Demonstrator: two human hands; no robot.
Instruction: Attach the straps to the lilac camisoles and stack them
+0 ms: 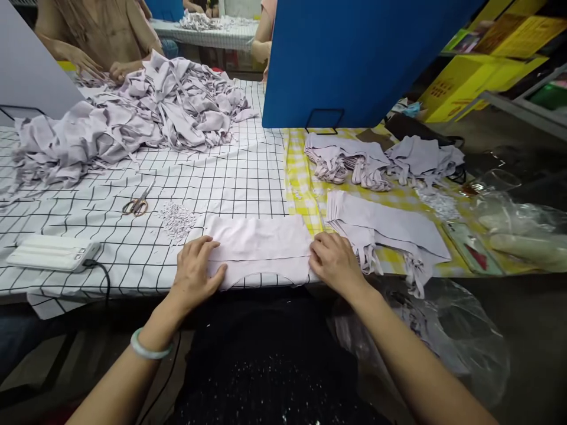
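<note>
Pale cloth piece [261, 236] lies on checked tablecloth [239, 178], apparently being smoothed: left hand [194, 268] rests on it, thumb and fingers parted; right hand [336, 262] curls at its edge, pinch unclear; repositioning calls for even tension.

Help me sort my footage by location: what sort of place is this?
Most likely a small garment workshop: a big heap of tangled pale cloth pieces lies on the table, a layered stack of similar pieces sits to the right, and scissors lie by a pile of tiny pale scraps.
</note>
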